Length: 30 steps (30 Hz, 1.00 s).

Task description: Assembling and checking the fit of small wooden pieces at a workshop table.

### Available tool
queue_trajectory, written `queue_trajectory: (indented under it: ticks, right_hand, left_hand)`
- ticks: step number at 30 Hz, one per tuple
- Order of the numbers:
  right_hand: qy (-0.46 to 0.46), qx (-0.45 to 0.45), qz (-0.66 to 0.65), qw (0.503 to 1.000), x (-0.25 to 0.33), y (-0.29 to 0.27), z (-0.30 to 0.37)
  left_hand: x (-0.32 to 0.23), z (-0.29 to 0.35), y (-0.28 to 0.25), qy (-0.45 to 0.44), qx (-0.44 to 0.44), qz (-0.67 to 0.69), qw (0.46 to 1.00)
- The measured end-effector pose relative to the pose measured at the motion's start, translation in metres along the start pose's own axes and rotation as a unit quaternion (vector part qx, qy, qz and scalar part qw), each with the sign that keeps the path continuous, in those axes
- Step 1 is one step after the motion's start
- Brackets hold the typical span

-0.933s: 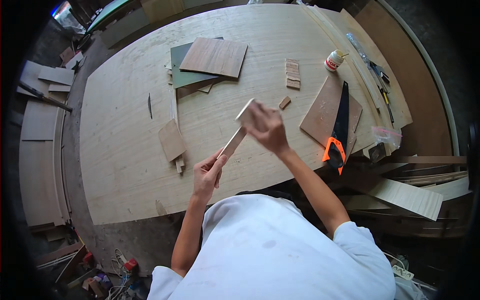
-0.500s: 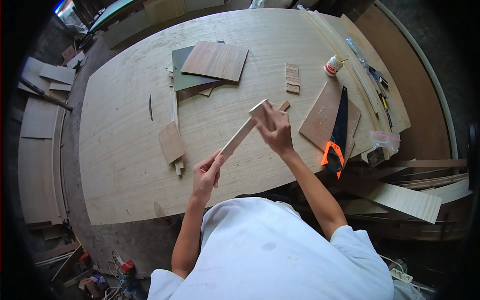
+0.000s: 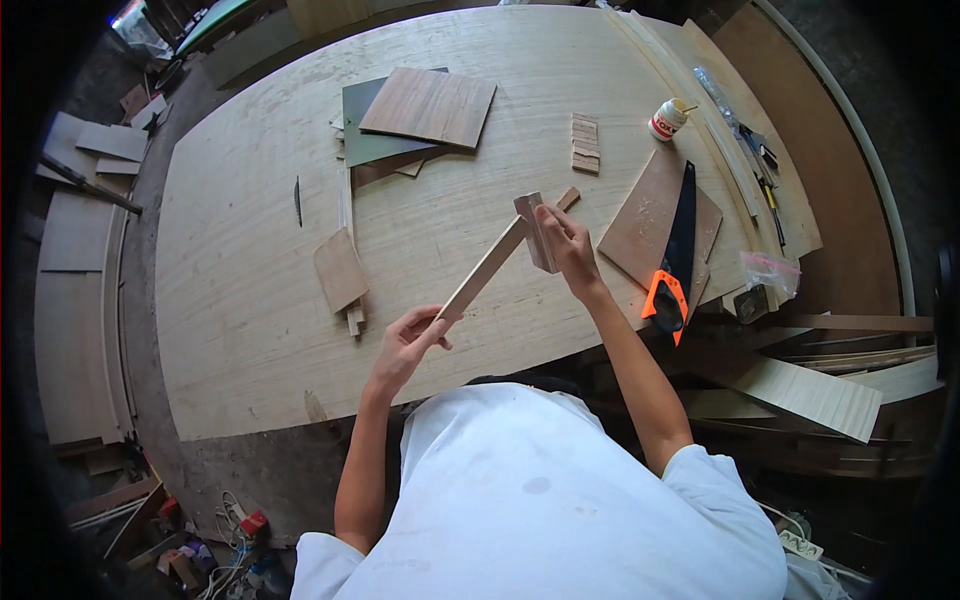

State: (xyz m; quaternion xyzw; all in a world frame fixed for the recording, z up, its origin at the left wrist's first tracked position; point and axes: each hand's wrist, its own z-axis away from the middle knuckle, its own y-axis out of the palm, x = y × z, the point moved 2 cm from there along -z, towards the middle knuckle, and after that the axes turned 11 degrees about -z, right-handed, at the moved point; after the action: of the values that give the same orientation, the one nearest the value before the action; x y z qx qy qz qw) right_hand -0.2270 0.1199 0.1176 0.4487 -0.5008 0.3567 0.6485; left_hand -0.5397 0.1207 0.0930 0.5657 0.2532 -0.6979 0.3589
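Observation:
My left hand (image 3: 408,342) grips the lower end of a narrow wooden strip (image 3: 484,269), which slants up to the right above the table. My right hand (image 3: 572,245) is closed on a small brown rectangular block (image 3: 537,236). The block stands nearly upright beside the strip's upper end. In this view they meet there, but I cannot tell whether they touch. Behind the right hand a short wooden stick (image 3: 568,198) lies on the tabletop.
The pale plywood tabletop (image 3: 235,330) carries stacked boards (image 3: 430,105), a small wood piece (image 3: 341,270), short slats (image 3: 585,143) and a white glue bottle (image 3: 667,120). At the right, an orange-handled handsaw (image 3: 680,230) lies on a board (image 3: 640,220). Offcuts (image 3: 810,395) jut beyond the right edge.
My right hand has turned the block from lying across the strip's upper end to standing beside it. The strip has shifted slightly right, still in my left hand.

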Motion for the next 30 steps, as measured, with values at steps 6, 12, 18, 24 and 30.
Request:
queue_trajectory:
  ticks: [6, 12, 18, 24, 30]
  right_hand:
    - [0.013, 0.023, 0.008, 1.0, -0.011, 0.006, 0.016]
    - [0.055, 0.054, 0.009, 0.997, -0.02, 0.03, 0.039]
    - [0.05, 0.074, -0.022, 0.996, -0.025, 0.047, 0.051]
    - [0.067, 0.078, -0.025, 0.994, -0.023, 0.05, 0.057]
    - [0.021, 0.072, 0.03, 0.997, -0.023, 0.046, 0.068]
  left_hand:
    - [0.007, -0.007, 0.011, -0.028, 0.072, -0.098, 0.992]
    - [0.001, -0.014, 0.026, -0.089, 0.135, 0.045, 0.986]
    - [-0.023, -0.023, 0.036, -0.094, 0.136, 0.041, 0.985]
    - [-0.021, -0.031, 0.03, -0.072, 0.181, 0.052, 0.979]
    - [-0.032, -0.025, 0.033, -0.073, 0.131, -0.03, 0.988]
